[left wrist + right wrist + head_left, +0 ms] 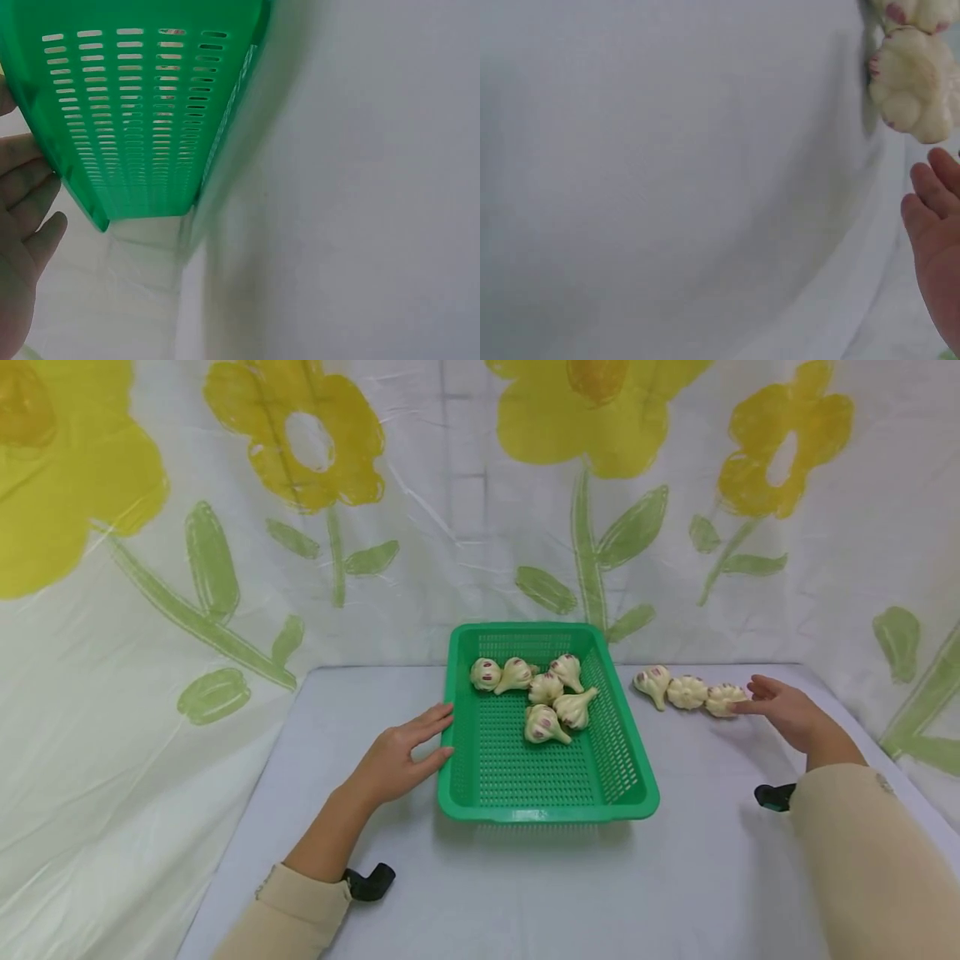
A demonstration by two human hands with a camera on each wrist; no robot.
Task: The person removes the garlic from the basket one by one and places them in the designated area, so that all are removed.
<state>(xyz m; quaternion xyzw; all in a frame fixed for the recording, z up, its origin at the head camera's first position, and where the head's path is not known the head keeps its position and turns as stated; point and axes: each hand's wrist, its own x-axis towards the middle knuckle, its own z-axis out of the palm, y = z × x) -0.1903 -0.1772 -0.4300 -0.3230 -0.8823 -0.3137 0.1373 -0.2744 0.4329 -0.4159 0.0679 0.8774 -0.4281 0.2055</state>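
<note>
A green plastic basket [525,814] stands on the table with several garlic bulbs [545,724] in its far half. My left hand [393,762] touches the basket's left rim with nearly straight fingers, also seen at the rim in the left wrist view. To the right of the basket, three more garlic bulbs lie in a row: one with its stem toward me [652,683], a middle one [686,692] and a right one [724,700]. My right hand [787,714] is at the right bulb, its thumb by the bulb's edge and the fingers loosely extended, not wrapped round it.
A white cloth covers the table [540,893]. Behind it hangs a white curtain [420,585] with yellow flowers, close to the table's far edge. Dark wrist devices [370,882] show below both sleeves.
</note>
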